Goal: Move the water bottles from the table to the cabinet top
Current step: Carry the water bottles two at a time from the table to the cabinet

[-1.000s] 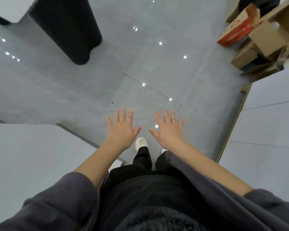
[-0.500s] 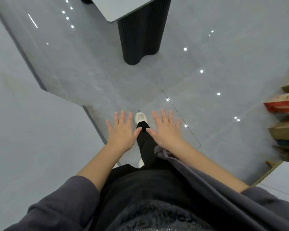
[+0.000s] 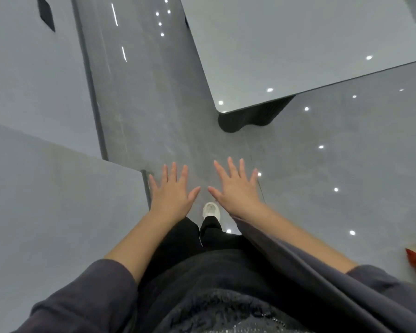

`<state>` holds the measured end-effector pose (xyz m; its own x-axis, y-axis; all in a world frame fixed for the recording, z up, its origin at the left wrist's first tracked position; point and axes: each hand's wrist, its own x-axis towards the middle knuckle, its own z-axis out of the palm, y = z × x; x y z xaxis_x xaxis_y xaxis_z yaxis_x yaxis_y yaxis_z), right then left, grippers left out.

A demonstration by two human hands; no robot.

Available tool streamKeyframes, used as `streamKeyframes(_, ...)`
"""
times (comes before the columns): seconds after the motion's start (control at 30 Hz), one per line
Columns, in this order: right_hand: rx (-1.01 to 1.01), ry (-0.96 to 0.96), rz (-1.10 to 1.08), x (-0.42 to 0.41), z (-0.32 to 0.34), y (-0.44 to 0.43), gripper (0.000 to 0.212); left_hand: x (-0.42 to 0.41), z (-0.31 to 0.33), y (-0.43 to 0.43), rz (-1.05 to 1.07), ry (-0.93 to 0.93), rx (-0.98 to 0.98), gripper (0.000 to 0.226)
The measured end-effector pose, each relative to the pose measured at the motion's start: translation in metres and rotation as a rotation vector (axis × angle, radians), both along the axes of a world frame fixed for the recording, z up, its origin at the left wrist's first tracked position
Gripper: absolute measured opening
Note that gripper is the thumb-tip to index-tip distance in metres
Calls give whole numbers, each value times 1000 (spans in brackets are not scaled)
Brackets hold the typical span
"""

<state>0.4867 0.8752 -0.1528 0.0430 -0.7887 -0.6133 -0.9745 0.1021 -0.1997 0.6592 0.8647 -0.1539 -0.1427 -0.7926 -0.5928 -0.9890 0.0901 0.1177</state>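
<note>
1. The left hand (image 3: 172, 191) is held flat near the centre of the frame, palm down, fingers straight and spread; nothing is gripped.
2. The right hand (image 3: 235, 188) is held just beside it in the same way, with the thumb tips near each other but apart; nothing is gripped.
3. A white shoe (image 3: 211, 209) is seen on the glossy grey floor (image 3: 166, 116), just below the gap between the hands.
4. A grey flat surface (image 3: 46, 188) is seen at the lower left, its corner beside the left hand.
5. A grey table top (image 3: 298, 44) on a dark ribbed base (image 3: 255, 118) is seen at the upper right.
6. Where the water bottles are cannot be told.
</note>
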Motion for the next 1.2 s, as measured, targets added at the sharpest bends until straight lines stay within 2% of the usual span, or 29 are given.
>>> streamKeyframes(0.4,22,-29,155,50,-9,-169,73,49,-15,-154,126,-33,19,73)
streamKeyframes(0.63,50,-42,113,93,-15,-289,73,88,-20,-290,94,-85,101,73)
streamKeyframes(0.77,31,-26,79,109,-16,-355,74,106,-15,-358,62,-95,74,72)
streamKeyframes(1.2,-12,-83,70,145,-16,-518,73,143,0,-494,109,-48,11,72)
